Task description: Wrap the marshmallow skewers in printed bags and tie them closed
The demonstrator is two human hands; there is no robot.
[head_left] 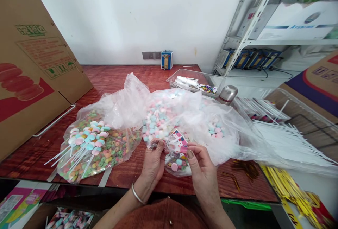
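My left hand [154, 162] and my right hand [202, 167] meet at the front edge of a red wooden table [118, 77]. Together they pinch a small clear printed packet [177, 153] with pastel candies inside. The left fingers close on its twisted top, the right fingers grip its side. Just behind lies a large clear plastic bag [182, 116] of pink, blue and white candies. To the left, a pile of finished candy lollipops [86, 141] on white sticks rests on a bag of coloured ring cereal [111, 155].
A big cardboard box [29, 74] leans at the left. A clear tray [196, 81] with tubes and beads and a metal flask [227, 94] stand behind the bags. White sticks [280, 130] and gold twist ties [290, 186] lie right. Metal shelving [253, 28] stands far right.
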